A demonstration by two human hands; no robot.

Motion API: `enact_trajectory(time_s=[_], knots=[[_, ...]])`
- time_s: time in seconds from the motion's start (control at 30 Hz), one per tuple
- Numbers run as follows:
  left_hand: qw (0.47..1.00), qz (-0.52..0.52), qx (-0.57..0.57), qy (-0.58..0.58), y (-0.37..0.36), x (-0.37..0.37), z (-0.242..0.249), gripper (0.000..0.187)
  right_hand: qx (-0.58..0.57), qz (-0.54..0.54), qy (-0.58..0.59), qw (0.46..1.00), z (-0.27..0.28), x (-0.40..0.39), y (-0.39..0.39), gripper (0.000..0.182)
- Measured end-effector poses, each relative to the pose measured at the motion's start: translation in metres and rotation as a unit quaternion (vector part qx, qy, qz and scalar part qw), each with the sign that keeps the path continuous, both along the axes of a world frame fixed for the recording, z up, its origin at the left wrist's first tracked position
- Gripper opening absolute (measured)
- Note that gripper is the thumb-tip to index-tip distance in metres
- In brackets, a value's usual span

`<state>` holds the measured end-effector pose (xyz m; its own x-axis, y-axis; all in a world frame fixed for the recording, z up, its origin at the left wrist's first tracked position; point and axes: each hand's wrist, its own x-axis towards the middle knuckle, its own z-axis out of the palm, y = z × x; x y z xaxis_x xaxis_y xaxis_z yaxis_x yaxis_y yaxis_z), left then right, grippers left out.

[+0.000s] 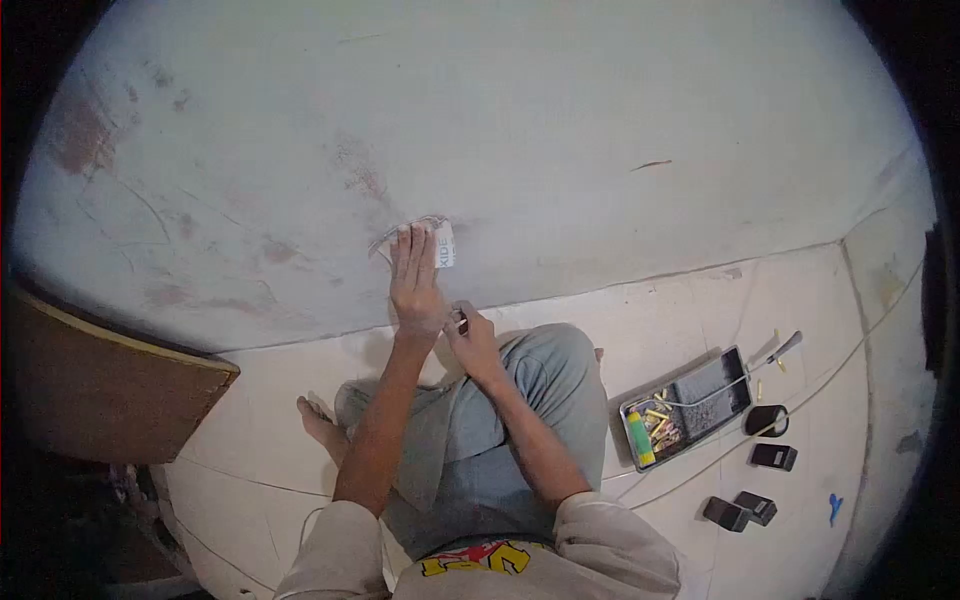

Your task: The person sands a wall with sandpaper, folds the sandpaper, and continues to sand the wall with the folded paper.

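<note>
Against the wall (530, 150), my left hand (413, 268) holds a folded sheet of printed paper (444, 245) flat, its fingers stretched upward and pressed together over it. Part of the sheet shows right of the fingers, with the letters "XIDE", and a corner sticks out on the left. My right hand (474, 345) is closed just below and right of the left wrist, around something small and dark whose shape is mostly hidden. Reddish-brown stains and scratches mark the wall above and left of my left hand.
A black tray (712, 408) with small yellow pieces and a green-yellow tube (641, 438) lies right of my knee. Beside it are black blocks (773, 457), a round black item (766, 420), cables and blue scissors (834, 509). A brown board (110, 385) stands at left.
</note>
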<state>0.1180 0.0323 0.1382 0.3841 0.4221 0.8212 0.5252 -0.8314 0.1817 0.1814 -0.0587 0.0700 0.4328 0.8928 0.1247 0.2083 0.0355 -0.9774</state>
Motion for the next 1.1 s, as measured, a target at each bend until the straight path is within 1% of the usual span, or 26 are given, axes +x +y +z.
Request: enact_trajectory(time_s=[0.1, 0.23, 0.27, 0.33, 0.37, 0.43, 0.53, 0.6, 0.67, 0.73, 0.8, 0.87, 0.93, 1.0, 1.07, 1.1], knots=[[1.0, -0.011, -0.009, -0.009, -0.002, -0.002, 0.003, 0.044, -0.03, 0.002, -0.008, 1.0, 0.0, 0.0, 0.0, 0.025], [1.0, -0.011, -0.004, -0.02, 0.0, 0.002, 0.008, 0.044, -0.01, -0.004, -0.018, 1.0, 0.011, -0.001, -0.007, 0.025], [1.0, -0.012, -0.005, -0.02, 0.001, 0.005, 0.016, 0.044, -0.02, 0.015, -0.032, 0.999, 0.012, -0.003, -0.008, 0.025], [0.998, -0.003, 0.04, -0.051, 0.004, 0.015, 0.041, 0.043, -0.031, 0.035, -0.048, 0.998, 0.015, -0.006, -0.013, 0.026], [0.998, -0.003, 0.04, -0.052, 0.007, 0.017, 0.05, 0.043, -0.039, 0.051, -0.064, 0.996, 0.02, -0.009, -0.017, 0.027], [0.995, -0.01, 0.08, -0.062, 0.009, 0.019, 0.06, 0.042, -0.05, 0.068, -0.081, 0.993, 0.029, -0.015, -0.03, 0.029], [0.995, -0.018, 0.073, -0.059, 0.009, 0.018, 0.06, 0.042, -0.05, 0.076, -0.082, 0.992, 0.046, -0.028, -0.063, 0.031], [0.995, -0.019, 0.07, -0.062, 0.01, 0.019, 0.06, 0.042, -0.074, 0.12, -0.11, 0.984, 0.052, -0.034, -0.094, 0.025], [0.995, -0.02, 0.067, -0.064, 0.008, 0.019, 0.06, 0.043, 0.054, 0.084, -0.105, 0.989, 0.031, -0.047, -0.126, 0.02], [0.996, -0.017, 0.056, -0.067, 0.005, 0.019, 0.063, 0.043, 0.15, 0.05, -0.118, 0.98, 0.041, -0.048, -0.157, 0.012], [0.996, -0.014, 0.058, -0.06, 0.006, 0.018, 0.062, 0.043, 0.218, 0.012, -0.139, 0.966, 0.054, -0.039, -0.184, 0.014], [0.997, -0.009, 0.057, -0.052, 0.007, 0.017, 0.062, 0.043, 0.273, -0.056, -0.177, 0.944, 0.064, -0.022, -0.205, 0.026], [0.996, -0.016, 0.06, -0.061, 0.006, 0.017, 0.062, 0.044, 0.355, -0.242, -0.21, 0.878, 0.049, -0.014, -0.204, 0.042], [0.996, -0.017, 0.058, -0.06, 0.006, 0.017, 0.062, 0.044, 0.292, -0.379, -0.278, 0.833, 0.052, 0.013, -0.211, 0.049], [0.997, -0.016, 0.056, -0.059, 0.004, 0.018, 0.063, 0.044, 0.3, -0.424, -0.306, 0.798, 0.067, 0.045, -0.206, 0.051], [0.996, -0.015, 0.056, -0.062, 0.003, 0.019, 0.066, 0.044, 0.301, -0.424, -0.306, 0.798, 0.07, 0.06, -0.201, 0.051]])
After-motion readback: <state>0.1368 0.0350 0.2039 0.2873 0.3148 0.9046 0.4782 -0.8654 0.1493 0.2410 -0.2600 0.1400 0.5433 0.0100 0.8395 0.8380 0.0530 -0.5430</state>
